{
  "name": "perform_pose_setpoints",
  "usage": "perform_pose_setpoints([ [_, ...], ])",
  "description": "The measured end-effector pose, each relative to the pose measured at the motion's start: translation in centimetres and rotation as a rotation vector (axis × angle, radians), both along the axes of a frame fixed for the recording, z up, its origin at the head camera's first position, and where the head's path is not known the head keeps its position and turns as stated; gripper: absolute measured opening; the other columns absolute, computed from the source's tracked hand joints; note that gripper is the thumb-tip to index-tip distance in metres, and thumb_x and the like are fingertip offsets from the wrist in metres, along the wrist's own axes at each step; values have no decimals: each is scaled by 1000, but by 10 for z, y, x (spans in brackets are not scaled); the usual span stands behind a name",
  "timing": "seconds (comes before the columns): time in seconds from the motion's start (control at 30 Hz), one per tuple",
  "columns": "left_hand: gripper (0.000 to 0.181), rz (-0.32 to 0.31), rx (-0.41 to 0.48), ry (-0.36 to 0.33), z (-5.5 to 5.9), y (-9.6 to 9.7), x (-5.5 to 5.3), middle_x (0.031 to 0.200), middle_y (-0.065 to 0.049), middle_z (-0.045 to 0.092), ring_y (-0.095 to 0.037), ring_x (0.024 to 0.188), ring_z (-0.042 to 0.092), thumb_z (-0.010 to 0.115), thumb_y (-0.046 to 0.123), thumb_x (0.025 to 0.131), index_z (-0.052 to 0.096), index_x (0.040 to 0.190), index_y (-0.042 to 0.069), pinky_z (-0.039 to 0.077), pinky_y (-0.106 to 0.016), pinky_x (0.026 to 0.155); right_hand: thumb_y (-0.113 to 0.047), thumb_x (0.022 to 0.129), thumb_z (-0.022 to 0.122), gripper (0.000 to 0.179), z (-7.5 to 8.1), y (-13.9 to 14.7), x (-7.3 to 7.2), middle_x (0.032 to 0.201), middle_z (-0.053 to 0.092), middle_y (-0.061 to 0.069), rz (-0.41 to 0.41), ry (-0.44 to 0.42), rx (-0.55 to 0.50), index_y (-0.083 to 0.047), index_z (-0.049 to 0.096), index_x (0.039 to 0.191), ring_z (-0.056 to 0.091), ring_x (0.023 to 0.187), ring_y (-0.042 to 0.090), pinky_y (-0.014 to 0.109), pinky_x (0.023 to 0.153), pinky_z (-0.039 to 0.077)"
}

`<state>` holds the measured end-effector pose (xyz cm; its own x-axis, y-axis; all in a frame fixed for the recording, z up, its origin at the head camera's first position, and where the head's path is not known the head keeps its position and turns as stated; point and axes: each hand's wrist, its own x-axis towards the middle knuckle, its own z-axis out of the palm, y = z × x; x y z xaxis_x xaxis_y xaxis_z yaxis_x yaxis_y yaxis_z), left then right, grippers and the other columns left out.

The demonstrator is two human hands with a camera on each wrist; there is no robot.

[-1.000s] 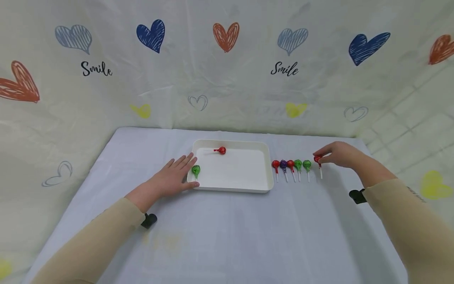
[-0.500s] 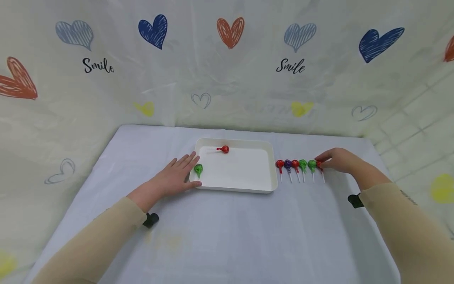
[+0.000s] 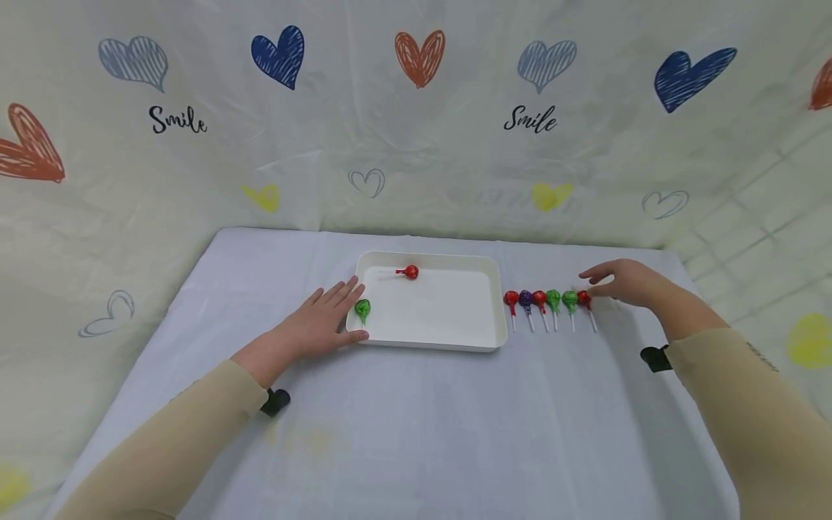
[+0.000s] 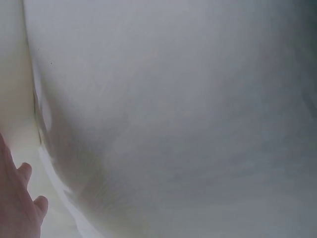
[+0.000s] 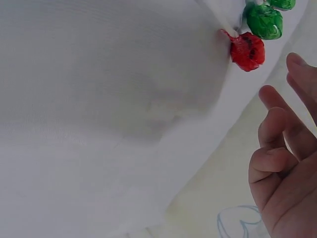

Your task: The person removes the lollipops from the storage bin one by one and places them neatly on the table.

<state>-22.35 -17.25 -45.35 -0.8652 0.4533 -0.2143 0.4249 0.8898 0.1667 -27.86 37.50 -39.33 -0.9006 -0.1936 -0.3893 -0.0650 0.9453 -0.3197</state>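
Note:
My left hand [image 3: 317,325] lies flat with spread fingers at the left end of a white tray [image 3: 432,314], touching its rim. Inside the tray are a green lollipop [image 3: 362,309] near that hand and a red lollipop [image 3: 409,272] towards the back. Right of the tray, several lollipops stand in a row, sticks towards me; a red lollipop [image 3: 585,300] ends it, beside a green lollipop [image 3: 570,300]. My right hand [image 3: 630,283] hovers just right of that end one, fingers loosely bent and holding nothing. The right wrist view shows a gap between its fingers and the red lollipop [image 5: 248,51].
A white cloth [image 3: 416,433] covers the table. Behind it hangs a pale backdrop [image 3: 455,159] printed with hearts and words. A purple lollipop [image 3: 526,298] and a red lollipop [image 3: 511,298] form the row's left part, close to the tray's right rim.
My right hand brought the red lollipop left to the end of the row, let go of it and lifted slightly away. The left hand stayed at the tray.

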Motion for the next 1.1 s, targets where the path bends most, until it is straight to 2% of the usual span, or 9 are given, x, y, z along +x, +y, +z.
perform_pose_setpoints([
  [0.2,97,-5,10,4,1,0,1,155,8,-9,-19,143,0,26,83,75,-3,149,26,6,-49,114,-34,89,60,48,10,-13,6,119,59,16,-16,5,-17,-10,53,130,56,100,33,49,81,49],
  [0.43,98,-7,26,1,-4,-2,-1,155,7,-8,-21,143,0,30,82,75,-3,149,26,5,-50,113,-60,79,59,65,19,-34,6,128,54,15,0,30,-36,-15,57,126,49,112,34,52,87,46],
  [0.53,98,-1,18,0,-7,-2,-2,155,8,-10,-19,143,-2,29,83,75,-5,148,28,5,-50,114,-58,79,60,62,23,-50,5,128,55,13,23,43,-65,-16,59,125,48,112,34,48,86,48],
  [0.7,98,-7,22,2,-6,-3,-1,155,8,-9,-20,143,0,29,83,74,-4,149,27,6,-50,113,-54,79,64,53,29,-89,-3,123,58,6,69,56,-63,-23,62,122,51,104,27,36,76,52],
  [0.9,99,-11,18,4,-2,-3,2,155,9,-9,-19,143,1,23,85,72,-4,148,28,7,-49,114,-51,81,64,49,34,-147,-16,118,61,0,163,63,-27,-25,62,122,56,93,20,33,73,50],
  [1.1,98,-20,13,13,-1,-2,2,155,9,-9,-19,143,1,23,85,73,-5,148,28,7,-48,114,-51,80,64,46,25,-199,-31,114,61,-6,211,60,-10,-32,60,122,54,102,19,34,77,50],
])
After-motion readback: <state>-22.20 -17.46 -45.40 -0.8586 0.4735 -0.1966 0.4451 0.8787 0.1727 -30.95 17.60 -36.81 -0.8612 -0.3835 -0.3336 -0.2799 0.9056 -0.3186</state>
